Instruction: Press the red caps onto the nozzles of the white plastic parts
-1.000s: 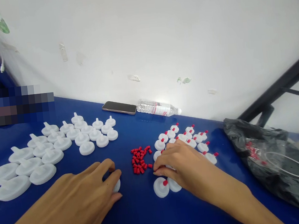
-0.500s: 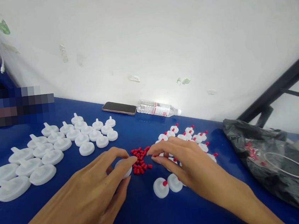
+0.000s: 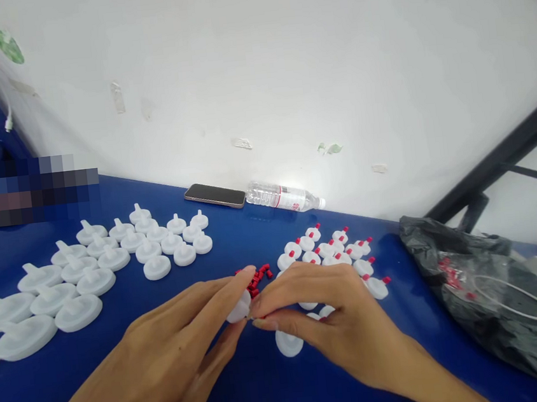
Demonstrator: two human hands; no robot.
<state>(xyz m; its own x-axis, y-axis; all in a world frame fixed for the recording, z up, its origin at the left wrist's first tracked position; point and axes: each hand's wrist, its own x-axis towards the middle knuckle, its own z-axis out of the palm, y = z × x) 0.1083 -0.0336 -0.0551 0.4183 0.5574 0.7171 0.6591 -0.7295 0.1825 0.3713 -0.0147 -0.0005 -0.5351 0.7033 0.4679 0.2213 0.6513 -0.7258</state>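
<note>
Fingers of the left hand [image 3: 183, 350] grasped a white disc [image 3: 238, 310] just this side of the red cap pile [image 3: 259, 277], the right hand [image 3: 330, 309] alongside (whether its fingers gripped a cap could not be told). A skewed push risked tipping the disc loose.

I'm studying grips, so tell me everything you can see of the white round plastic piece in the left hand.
The white round piece looks like smooth, slightly translucent plastic. The left hand pinches it over the blue table, in front of the small red plastic tubes. It appears tipped rather than flat, its right end close to the right hand; whether they touch is unclear. The left hand hides part of it.
</note>
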